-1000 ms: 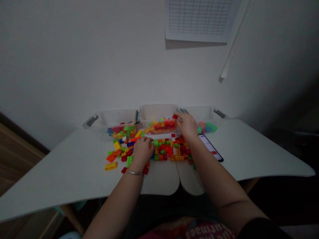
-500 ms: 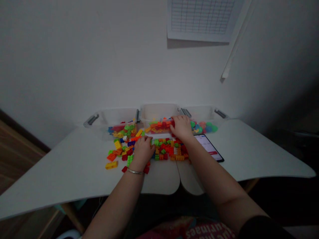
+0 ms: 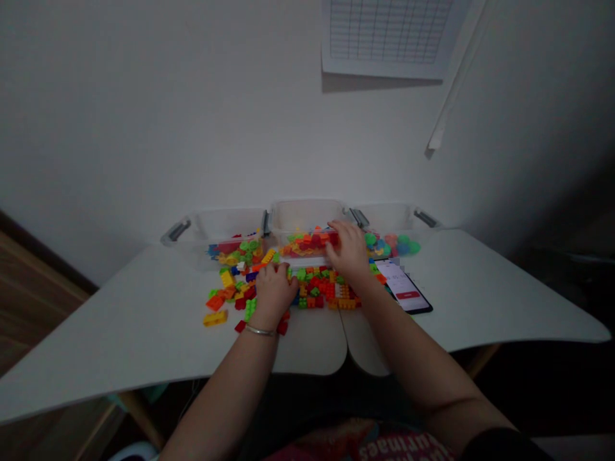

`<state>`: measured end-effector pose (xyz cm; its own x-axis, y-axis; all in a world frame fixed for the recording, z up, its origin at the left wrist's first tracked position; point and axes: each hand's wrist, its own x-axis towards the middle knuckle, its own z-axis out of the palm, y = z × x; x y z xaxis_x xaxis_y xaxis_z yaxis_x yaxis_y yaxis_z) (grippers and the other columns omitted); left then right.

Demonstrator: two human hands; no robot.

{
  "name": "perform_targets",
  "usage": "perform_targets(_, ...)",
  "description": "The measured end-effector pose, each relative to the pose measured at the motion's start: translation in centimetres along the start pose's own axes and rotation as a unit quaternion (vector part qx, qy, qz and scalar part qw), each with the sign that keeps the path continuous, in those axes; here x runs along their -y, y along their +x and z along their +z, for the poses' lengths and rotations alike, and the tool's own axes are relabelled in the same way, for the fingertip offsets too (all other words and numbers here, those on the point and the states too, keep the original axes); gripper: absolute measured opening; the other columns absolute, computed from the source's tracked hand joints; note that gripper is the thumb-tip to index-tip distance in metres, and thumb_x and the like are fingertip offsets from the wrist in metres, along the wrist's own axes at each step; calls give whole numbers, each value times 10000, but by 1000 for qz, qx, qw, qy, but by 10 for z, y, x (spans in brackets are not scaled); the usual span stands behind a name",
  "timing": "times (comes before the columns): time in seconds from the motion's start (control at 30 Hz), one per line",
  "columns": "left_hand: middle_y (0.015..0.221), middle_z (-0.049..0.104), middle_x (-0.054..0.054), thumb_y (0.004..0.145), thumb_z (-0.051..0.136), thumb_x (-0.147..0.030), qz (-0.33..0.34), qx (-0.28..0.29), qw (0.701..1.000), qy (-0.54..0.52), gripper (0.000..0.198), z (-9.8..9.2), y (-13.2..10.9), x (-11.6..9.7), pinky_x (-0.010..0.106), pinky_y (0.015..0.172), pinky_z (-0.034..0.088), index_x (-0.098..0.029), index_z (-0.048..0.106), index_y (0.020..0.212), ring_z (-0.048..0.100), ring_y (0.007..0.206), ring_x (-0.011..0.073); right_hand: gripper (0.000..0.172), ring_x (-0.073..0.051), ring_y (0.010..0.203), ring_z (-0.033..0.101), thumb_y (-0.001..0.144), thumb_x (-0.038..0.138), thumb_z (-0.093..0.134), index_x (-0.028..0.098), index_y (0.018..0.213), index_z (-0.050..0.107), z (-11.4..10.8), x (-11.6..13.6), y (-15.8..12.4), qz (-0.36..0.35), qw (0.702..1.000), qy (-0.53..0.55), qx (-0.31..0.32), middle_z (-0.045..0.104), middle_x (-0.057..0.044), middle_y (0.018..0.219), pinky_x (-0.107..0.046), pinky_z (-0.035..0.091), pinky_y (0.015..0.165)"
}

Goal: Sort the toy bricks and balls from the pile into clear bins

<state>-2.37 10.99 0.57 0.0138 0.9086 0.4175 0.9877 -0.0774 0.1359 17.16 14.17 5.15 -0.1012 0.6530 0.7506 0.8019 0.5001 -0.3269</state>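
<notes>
My left hand [image 3: 277, 291], with a bangle at the wrist, rests over a spread of colourful toy building bricks [image 3: 314, 288]. Its fingers are curled, and a small yellow-green brick [image 3: 289, 274] shows between finger and thumb. At the front right of the middle clear box [image 3: 307, 214] is my right hand [image 3: 350, 253], thumb and fingers apart. Red shows in that gap, apparently bricks in the box; the palm side is hidden. Orange, red and yellow pieces [image 3: 305, 243] lie in this box.
A left clear box [image 3: 225, 221] holds mixed pieces, and a right clear box [image 3: 389, 218] holds round coloured pieces. A phone [image 3: 406, 291] lies right of the bricks on the white table [image 3: 504, 301]. A lone yellow brick [image 3: 214, 318] sits at the left. The wall stands behind the boxes.
My right hand has shifted slightly left and its fingers have spread a little, uncovering more of the phone and some bricks beside it. My left hand has barely moved, its fingertips drawing slightly left.
</notes>
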Motion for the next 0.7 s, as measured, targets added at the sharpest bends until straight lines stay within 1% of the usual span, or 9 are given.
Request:
perform_targets(0.07, 1083, 640, 186, 841, 519, -358, -10, 0, 1000, 14, 414, -1, -1, -1, 465, 896, 450, -156, 645, 1180, 561, 1047, 343, 427, -259, 1235, 494, 849, 222, 481, 168, 1266, 557, 2, 9, -15, -13, 999, 43, -16, 604, -125, 1279, -465, 338, 1104)
perform_targets(0.1, 1069, 651, 182, 842, 518, -366, -10, 3, 1000, 19, 418, -2, -1, -1, 462, 890, 450, -158, 642, 1183, 564, 1042, 343, 421, -254, 1223, 506, 846, 216, 478, 172, 1258, 559, 3, 12, -23, -20, 998, 60, -12, 610, -120, 1269, -457, 355, 1093)
perform_targets(0.17, 1060, 667, 174, 843, 519, -379, -6, 12, 1000, 25, 425, -3, -1, -1, 449, 888, 447, -159, 637, 1187, 571, 1036, 337, 399, -250, 1186, 531, 843, 217, 492, 177, 1231, 574, 7, 18, -39, -24, 996, 80, 12, 627, -112, 1237, -443, 390, 1066)
perform_targets(0.27, 1060, 683, 163, 851, 506, -380, 1, 27, 999, 25, 409, -5, -1, -1, 430, 886, 444, -163, 642, 1169, 583, 1021, 321, 379, -256, 1151, 546, 822, 206, 531, 179, 1194, 600, 13, 22, -56, -21, 993, 88, 77, 644, -105, 1204, -439, 412, 1044)
perform_targets(0.37, 1062, 693, 154, 855, 496, -362, 2, 28, 999, 18, 388, -6, 0, -1, 426, 890, 444, -170, 651, 1155, 589, 1024, 313, 379, -267, 1142, 548, 805, 180, 549, 164, 1178, 613, 18, 22, -62, -17, 989, 80, 120, 650, -108, 1195, -448, 410, 1041)
perform_targets(0.5, 1053, 703, 141, 843, 515, -338, -2, 26, 1000, 6, 356, -7, 1, -1, 437, 890, 452, -187, 672, 1126, 599, 1017, 313, 361, -266, 1140, 551, 810, 172, 559, 160, 1165, 623, 22, 22, -63, -9, 988, 76, 137, 652, -113, 1195, -445, 418, 1032)
perform_targets(0.7, 1020, 720, 103, 837, 521, -277, 22, 20, 1000, -9, 288, -9, 1, -1, 432, 894, 455, -213, 696, 1056, 615, 1001, 301, 348, -257, 1129, 559, 815, 153, 561, 180, 1156, 626, 26, 20, -66, 4, 983, 79, 164, 659, -102, 1175, -442, 430, 1018)
